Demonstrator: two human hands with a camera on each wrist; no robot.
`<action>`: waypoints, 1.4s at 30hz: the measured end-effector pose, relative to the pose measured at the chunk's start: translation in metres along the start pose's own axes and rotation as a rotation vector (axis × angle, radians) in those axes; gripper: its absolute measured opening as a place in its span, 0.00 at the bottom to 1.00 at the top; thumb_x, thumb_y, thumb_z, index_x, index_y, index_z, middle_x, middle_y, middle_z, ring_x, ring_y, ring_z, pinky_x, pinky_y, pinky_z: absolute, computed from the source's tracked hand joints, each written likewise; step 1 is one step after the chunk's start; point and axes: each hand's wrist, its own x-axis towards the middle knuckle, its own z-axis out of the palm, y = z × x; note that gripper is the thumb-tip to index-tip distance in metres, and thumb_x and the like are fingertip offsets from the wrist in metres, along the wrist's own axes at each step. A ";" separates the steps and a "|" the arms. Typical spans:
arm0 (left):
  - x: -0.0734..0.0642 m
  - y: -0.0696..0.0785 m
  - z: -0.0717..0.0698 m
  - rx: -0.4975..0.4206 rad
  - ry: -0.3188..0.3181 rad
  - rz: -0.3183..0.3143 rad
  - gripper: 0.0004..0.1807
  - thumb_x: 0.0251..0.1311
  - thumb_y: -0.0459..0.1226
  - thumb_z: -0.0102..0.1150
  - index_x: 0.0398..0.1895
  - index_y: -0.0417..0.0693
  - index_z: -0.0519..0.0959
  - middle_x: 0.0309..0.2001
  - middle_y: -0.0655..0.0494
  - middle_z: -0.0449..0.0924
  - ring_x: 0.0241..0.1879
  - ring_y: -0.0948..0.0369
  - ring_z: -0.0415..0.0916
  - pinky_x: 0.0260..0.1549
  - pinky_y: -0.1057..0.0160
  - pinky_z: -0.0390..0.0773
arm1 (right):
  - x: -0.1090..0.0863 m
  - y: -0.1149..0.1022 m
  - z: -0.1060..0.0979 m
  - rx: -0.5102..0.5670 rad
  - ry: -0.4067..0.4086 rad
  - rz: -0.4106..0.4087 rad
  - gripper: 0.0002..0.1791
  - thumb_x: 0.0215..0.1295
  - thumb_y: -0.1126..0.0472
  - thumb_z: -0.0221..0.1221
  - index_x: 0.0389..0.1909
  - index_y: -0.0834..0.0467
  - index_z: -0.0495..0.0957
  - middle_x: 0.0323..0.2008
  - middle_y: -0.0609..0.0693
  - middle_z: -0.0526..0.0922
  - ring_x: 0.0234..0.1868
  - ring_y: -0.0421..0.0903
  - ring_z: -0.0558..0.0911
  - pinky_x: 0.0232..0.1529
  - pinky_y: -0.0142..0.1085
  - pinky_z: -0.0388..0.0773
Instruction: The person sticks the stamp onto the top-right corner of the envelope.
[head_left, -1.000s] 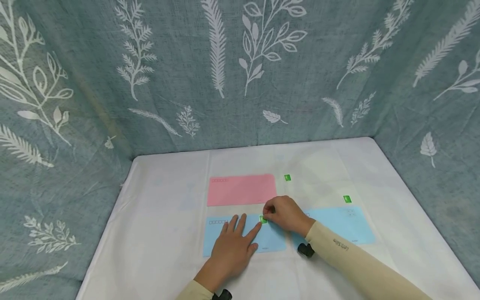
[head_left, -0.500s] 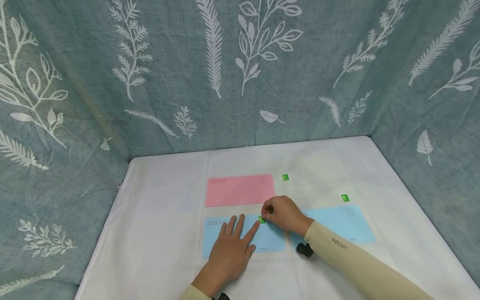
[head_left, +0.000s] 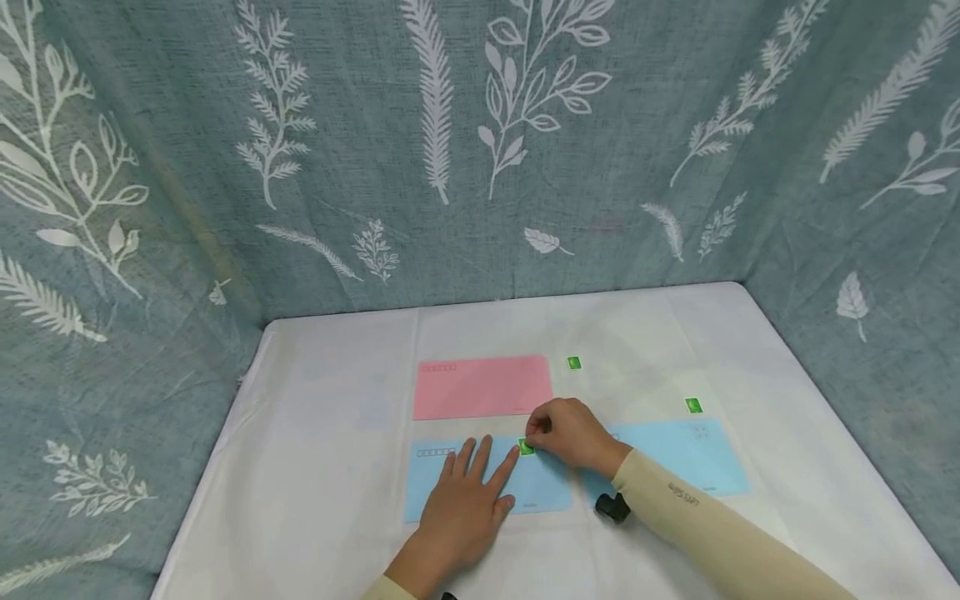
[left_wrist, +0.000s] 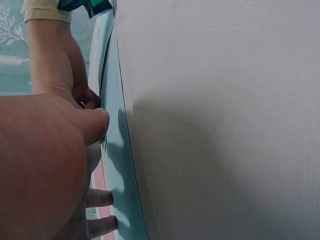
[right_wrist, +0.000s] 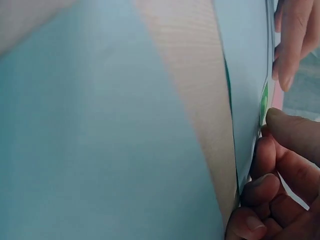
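A light blue envelope (head_left: 547, 487) lies near the table's front, with a small green stamp (head_left: 527, 447) at its upper right corner. My right hand (head_left: 573, 435) pinches the stamp's edge between thumb and index finger; in the right wrist view the thumb tip is right at the green stamp (right_wrist: 264, 102) and the other fingers are curled. My left hand (head_left: 461, 510) rests on the envelope with fingers spread and straight. Its index fingertip is at the stamp's lower left corner. In the left wrist view, the left hand (left_wrist: 40, 165) covers most of the stamp.
A pink envelope (head_left: 483, 390) lies behind the blue one. To the right is a second blue envelope (head_left: 690, 457), partly under my right forearm. Two loose green stamps lie farther back, one stamp (head_left: 574, 363) beside the pink envelope, another stamp (head_left: 693, 406) above the right envelope.
The head view shifts slightly. Both hands keep nearly the same place on the blue envelope, the right hand still at the stamp.
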 end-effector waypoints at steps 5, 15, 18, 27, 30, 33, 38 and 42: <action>0.000 0.001 0.000 -0.002 -0.012 -0.003 0.34 0.86 0.53 0.46 0.89 0.60 0.57 0.84 0.38 0.55 0.83 0.38 0.52 0.76 0.36 0.59 | -0.001 0.005 0.001 0.031 -0.014 0.001 0.07 0.71 0.62 0.73 0.31 0.50 0.88 0.27 0.35 0.82 0.29 0.34 0.78 0.36 0.36 0.79; 0.001 0.000 0.000 -0.006 0.002 0.003 0.34 0.86 0.53 0.47 0.89 0.60 0.58 0.84 0.38 0.56 0.83 0.37 0.52 0.76 0.35 0.59 | -0.001 0.004 0.003 0.019 -0.003 -0.004 0.11 0.67 0.61 0.76 0.28 0.49 0.84 0.24 0.36 0.79 0.26 0.36 0.76 0.33 0.35 0.76; 0.001 0.000 0.000 -0.013 0.002 0.003 0.34 0.86 0.53 0.47 0.89 0.59 0.59 0.84 0.37 0.56 0.82 0.37 0.52 0.76 0.35 0.59 | -0.001 0.004 0.004 -0.009 0.003 -0.008 0.11 0.67 0.60 0.76 0.28 0.49 0.84 0.24 0.36 0.78 0.26 0.35 0.75 0.33 0.35 0.76; 0.002 0.000 0.002 -0.020 0.019 0.003 0.34 0.85 0.53 0.47 0.88 0.59 0.59 0.84 0.37 0.56 0.82 0.37 0.52 0.77 0.35 0.59 | -0.002 0.001 0.004 -0.025 0.016 0.008 0.11 0.67 0.60 0.76 0.28 0.49 0.84 0.25 0.38 0.77 0.27 0.37 0.75 0.33 0.36 0.76; 0.003 -0.001 0.003 -0.012 0.023 0.005 0.34 0.85 0.53 0.47 0.88 0.61 0.59 0.84 0.37 0.56 0.82 0.37 0.52 0.76 0.35 0.59 | -0.002 0.000 0.004 -0.032 0.016 0.008 0.11 0.67 0.60 0.76 0.28 0.49 0.84 0.25 0.38 0.77 0.27 0.36 0.75 0.33 0.35 0.76; 0.003 -0.001 0.002 -0.004 0.020 0.005 0.33 0.85 0.53 0.47 0.88 0.61 0.59 0.84 0.37 0.57 0.82 0.37 0.52 0.76 0.35 0.59 | -0.002 -0.001 0.004 -0.030 0.021 0.003 0.11 0.67 0.61 0.76 0.28 0.50 0.84 0.25 0.38 0.77 0.27 0.37 0.75 0.33 0.36 0.76; 0.001 0.002 -0.003 -0.003 0.017 0.005 0.33 0.86 0.52 0.47 0.88 0.61 0.60 0.83 0.37 0.57 0.82 0.37 0.53 0.76 0.35 0.60 | -0.002 -0.002 0.005 -0.032 0.026 0.004 0.11 0.68 0.62 0.75 0.27 0.50 0.84 0.25 0.38 0.77 0.27 0.37 0.74 0.33 0.36 0.76; 0.001 0.001 -0.002 -0.009 0.031 0.015 0.33 0.85 0.52 0.48 0.88 0.60 0.61 0.83 0.36 0.58 0.82 0.37 0.54 0.75 0.34 0.61 | -0.003 -0.001 0.005 -0.031 0.023 -0.003 0.11 0.68 0.61 0.75 0.28 0.50 0.84 0.25 0.38 0.77 0.27 0.37 0.74 0.33 0.36 0.75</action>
